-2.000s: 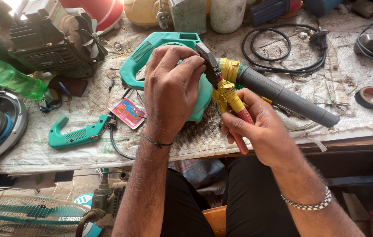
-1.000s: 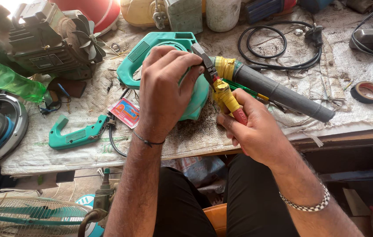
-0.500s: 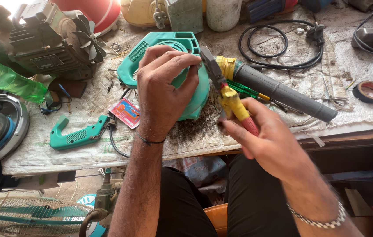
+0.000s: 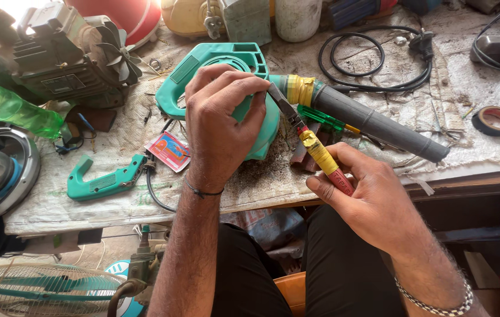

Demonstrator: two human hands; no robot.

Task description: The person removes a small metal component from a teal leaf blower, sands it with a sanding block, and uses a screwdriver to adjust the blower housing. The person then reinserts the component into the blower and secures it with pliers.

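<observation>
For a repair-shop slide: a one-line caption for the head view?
Left hand steadies a teal blower while right hand works pliers at it.

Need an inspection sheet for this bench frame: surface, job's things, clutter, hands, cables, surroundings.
Surface: workbench covered with dirty woven sheeting.
Job's things: teal blower with grey nozzle; pliers with yellow-taped handles, tips at the blower body.
Clutter: loose teal handle piece, green screwdriver, tape roll, motor, green bottle.
Hands: left hand grips the blower; right hand holds the pliers.
Cables: coiled black cord behind the nozzle.
Surroundings: fan guard on the floor.
</observation>
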